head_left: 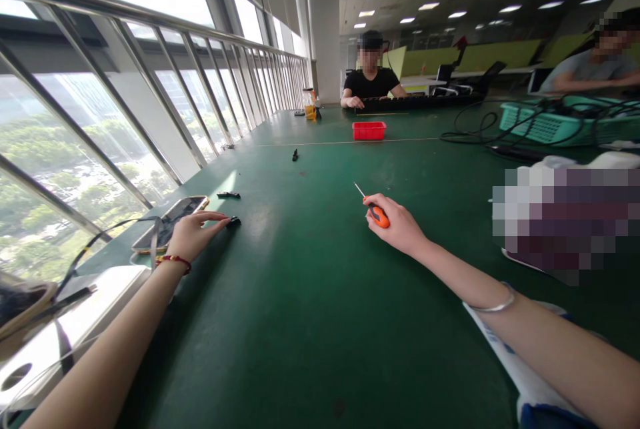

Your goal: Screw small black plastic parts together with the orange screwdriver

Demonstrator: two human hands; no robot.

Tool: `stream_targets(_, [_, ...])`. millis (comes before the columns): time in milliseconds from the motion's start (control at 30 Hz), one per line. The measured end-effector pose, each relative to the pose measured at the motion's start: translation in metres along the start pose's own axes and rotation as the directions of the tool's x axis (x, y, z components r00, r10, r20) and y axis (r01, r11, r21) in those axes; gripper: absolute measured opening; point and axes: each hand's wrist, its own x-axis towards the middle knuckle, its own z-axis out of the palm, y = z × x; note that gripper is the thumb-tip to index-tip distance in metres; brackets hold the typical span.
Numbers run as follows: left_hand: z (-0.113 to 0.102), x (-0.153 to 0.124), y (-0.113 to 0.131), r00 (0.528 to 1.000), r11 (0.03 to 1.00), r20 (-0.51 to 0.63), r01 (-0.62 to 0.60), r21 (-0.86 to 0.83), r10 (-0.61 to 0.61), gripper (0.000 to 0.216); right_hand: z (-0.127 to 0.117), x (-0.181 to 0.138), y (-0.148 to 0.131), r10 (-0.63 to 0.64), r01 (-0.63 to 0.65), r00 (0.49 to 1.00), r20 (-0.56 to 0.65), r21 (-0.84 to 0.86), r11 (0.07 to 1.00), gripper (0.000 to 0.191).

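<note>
My left hand (196, 237) reaches to the left side of the green table (300, 295), its fingertips pinched on a small black part (233, 221) at the tabletop. What kind of part it is, I cannot make out. Just beyond it lies a similar black piece (229, 195), and a third small black piece (295, 155) is farther up the table. In my right hand (400, 223) is a screwdriver (379, 215) with an orange and grey handle. Its thin metal shaft points forward and to the left, above the table.
A phone (173, 222) and a white box (85, 309) with cables lie left, by the metal railing (190, 42). Ahead stands a red tray (369, 131); a person (371, 79) sits behind it. At right are a teal basket (530, 123) with black cables and a blurred-out bundle.
</note>
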Motion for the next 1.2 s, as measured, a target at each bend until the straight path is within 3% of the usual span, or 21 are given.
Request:
stream_targets(367, [-0.001,-0.002,0.006,0.999,0.999,0.020,0.036,-0.039,-0.035,0.034,0.000,0.000,0.000,-0.008,0.008,1.000,0.007,-0.004,1.000,0.025])
stream_targets(833, [0.002,-0.001,0.005,0.999,0.999,0.033,-0.023,0.036,0.022,0.041,0.000,0.000,-0.001,-0.001,0.001,1.000,0.011,-0.010,1.000,0.024])
stream_targets(900, [-0.003,-0.002,0.009,0.998,0.999,-0.044,-0.036,0.040,0.038,0.044,0.000,0.000,-0.001,0.003,-0.002,1.000,0.015,-0.011,1.000,0.024])
stream_targets(1000, [-0.014,-0.003,0.015,0.955,0.999,-0.295,-0.033,-0.001,0.031,0.049,0.000,0.000,0.000,0.000,0.000,1.000,0.023,-0.010,1.000,0.025])
stream_targets(1067, [-0.018,-0.004,0.018,0.938,1.000,-0.347,-0.022,-0.018,0.015,0.045,0.000,0.000,0.000,-0.003,0.004,1.000,0.027,-0.005,1.000,0.025])
stream_targets(1200, [-0.012,-0.005,0.017,0.980,0.998,-0.191,-0.053,0.035,0.059,0.037,0.000,0.000,0.000,0.000,0.000,1.000,0.021,-0.002,1.000,0.024])
